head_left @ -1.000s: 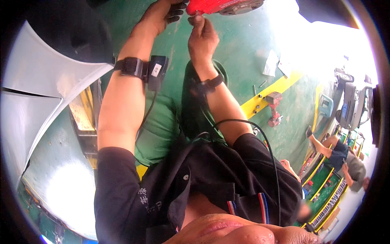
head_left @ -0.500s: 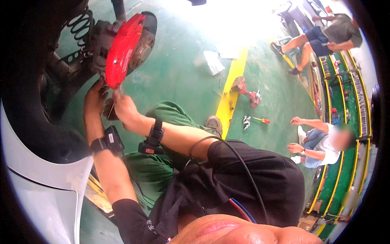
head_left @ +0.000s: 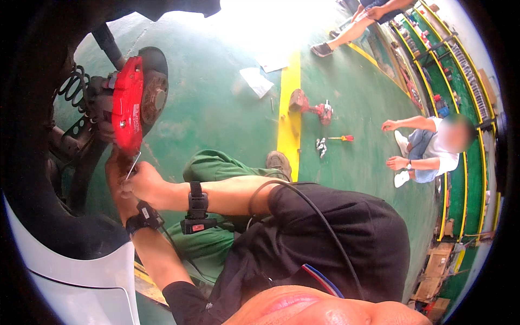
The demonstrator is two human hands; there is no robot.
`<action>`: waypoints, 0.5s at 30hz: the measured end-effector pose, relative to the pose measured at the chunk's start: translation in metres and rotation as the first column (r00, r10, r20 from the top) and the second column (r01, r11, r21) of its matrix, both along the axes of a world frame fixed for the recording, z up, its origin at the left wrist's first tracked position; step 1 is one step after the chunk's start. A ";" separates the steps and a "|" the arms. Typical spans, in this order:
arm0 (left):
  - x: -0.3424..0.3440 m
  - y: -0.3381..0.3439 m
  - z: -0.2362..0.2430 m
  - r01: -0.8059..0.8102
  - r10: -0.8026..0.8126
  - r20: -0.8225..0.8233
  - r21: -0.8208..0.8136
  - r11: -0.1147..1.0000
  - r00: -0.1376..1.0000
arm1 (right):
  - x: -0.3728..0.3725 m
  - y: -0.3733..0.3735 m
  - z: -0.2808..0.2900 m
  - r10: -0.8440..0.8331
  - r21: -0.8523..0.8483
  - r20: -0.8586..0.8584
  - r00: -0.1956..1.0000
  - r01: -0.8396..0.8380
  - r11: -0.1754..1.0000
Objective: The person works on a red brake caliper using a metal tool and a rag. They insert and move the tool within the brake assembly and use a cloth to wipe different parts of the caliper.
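Observation:
A red brake caliper (head_left: pixel 127 103) is mounted beside a brake hub (head_left: pixel 159 97) in the car's wheel well, left of centre. My right hand (head_left: pixel 143 183) is closed round a thin bent metal key (head_left: pixel 133 162), whose upper end meets the caliper's lower end. My left hand (head_left: pixel 116 162) reaches up under the caliper, behind my right hand; its fingers are mostly hidden, so what it touches is unclear. A coil spring (head_left: pixel 78 86) and dark suspension parts sit just left of the caliper.
Red power tool (head_left: pixel 311 107), screwdriver (head_left: pixel 341 138), small metal parts (head_left: pixel 322 147) and papers (head_left: pixel 256 82) lie on the green floor (head_left: pixel 211 108). A person (head_left: pixel 449 160) squats at right; another (head_left: pixel 352 32) is above. Racks (head_left: pixel 471 81) line the right; a white body panel (head_left: pixel 81 276) is lower left.
The view has swung, bringing the whole caliper and wheel well into view. My right hand has drawn lower and the metal key in it shows clearly. The squatting person's hands have shifted.

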State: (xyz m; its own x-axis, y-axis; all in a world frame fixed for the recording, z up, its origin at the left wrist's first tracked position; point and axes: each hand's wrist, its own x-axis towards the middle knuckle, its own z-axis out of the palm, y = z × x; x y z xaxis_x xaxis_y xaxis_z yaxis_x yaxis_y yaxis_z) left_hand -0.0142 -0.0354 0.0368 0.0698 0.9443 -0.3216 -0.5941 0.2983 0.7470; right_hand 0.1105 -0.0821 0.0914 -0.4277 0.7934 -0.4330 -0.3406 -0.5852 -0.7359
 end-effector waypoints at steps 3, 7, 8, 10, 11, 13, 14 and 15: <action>0.014 -0.025 0.044 0.106 -0.094 -0.097 0.124 0.987 0.991 | -0.001 -0.011 0.001 -0.097 0.114 0.058 0.994 0.090 0.989; 0.010 -0.031 0.040 0.146 -0.091 -0.277 0.185 0.972 0.957 | -0.012 -0.018 -0.020 -0.288 0.396 0.153 0.945 0.208 0.894; 0.001 -0.028 0.027 0.116 -0.053 -0.337 0.171 0.978 0.940 | -0.014 -0.020 -0.021 -0.267 0.413 0.197 0.943 0.167 0.895; -0.007 -0.012 0.002 0.086 -0.018 -0.408 0.150 0.985 0.913 | -0.011 -0.017 -0.023 -0.260 0.425 0.248 0.933 0.136 0.895; -0.008 -0.006 -0.007 0.072 -0.012 -0.393 0.139 0.988 0.920 | -0.010 -0.015 -0.025 -0.259 0.418 0.251 0.933 0.137 0.898; -0.014 -0.002 -0.011 0.030 0.007 -0.326 0.107 0.994 0.945 | -0.013 -0.016 -0.024 -0.268 0.403 0.224 0.937 0.161 0.901; -0.013 0.001 -0.013 0.022 0.007 -0.293 0.097 0.995 0.956 | -0.015 -0.015 -0.025 -0.293 0.396 0.206 0.934 0.194 0.898; -0.015 -0.001 -0.014 0.008 0.014 -0.269 0.083 0.997 0.963 | -0.014 -0.016 -0.017 -0.312 0.381 0.185 0.932 0.225 0.897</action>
